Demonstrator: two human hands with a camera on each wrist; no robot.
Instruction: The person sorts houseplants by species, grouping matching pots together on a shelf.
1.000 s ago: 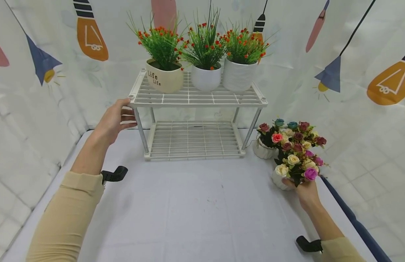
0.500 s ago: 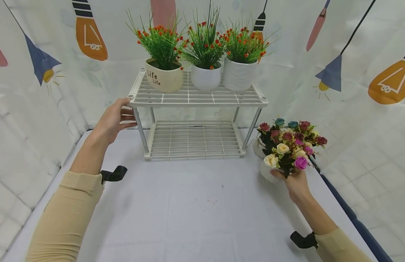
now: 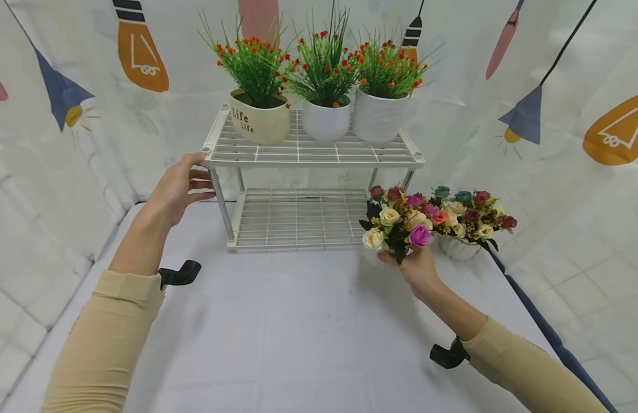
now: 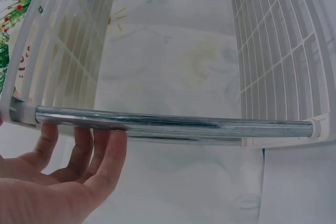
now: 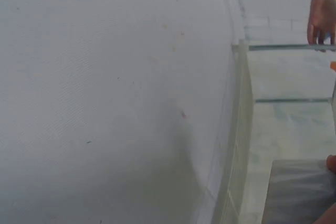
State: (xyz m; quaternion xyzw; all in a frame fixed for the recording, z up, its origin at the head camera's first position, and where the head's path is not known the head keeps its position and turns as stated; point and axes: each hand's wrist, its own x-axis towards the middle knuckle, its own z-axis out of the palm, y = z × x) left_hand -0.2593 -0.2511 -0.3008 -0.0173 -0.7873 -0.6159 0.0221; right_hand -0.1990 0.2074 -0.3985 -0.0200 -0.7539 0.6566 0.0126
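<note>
My left hand [image 3: 170, 189] is at the left front corner of a white two-tier wire rack [image 3: 311, 165]. In the left wrist view its extended fingers [image 4: 113, 158] touch the metal post [image 4: 178, 124] with their tips, and do not wrap round it. My right hand [image 3: 416, 267] grips a potted bunch of artificial roses [image 3: 397, 226], cream, purple and dark red, in front of the rack's right front leg. The white flowerpot [image 5: 299, 190] shows in the right wrist view beside my thumb; in the head view the hand and blooms mostly hide it.
Three pots of red-flowered grass, a cream one [image 3: 259, 120], a small white one [image 3: 326, 120] and a ribbed white one [image 3: 379, 117], stand on the upper tier. The bare lower tier [image 3: 303, 221] is below. Another rose pot [image 3: 459, 248] stands near the table's right edge.
My right hand has carried the potted roses left and away from me, from the right side of the table to the rack's right front leg. My left hand has stayed at the rack corner.
</note>
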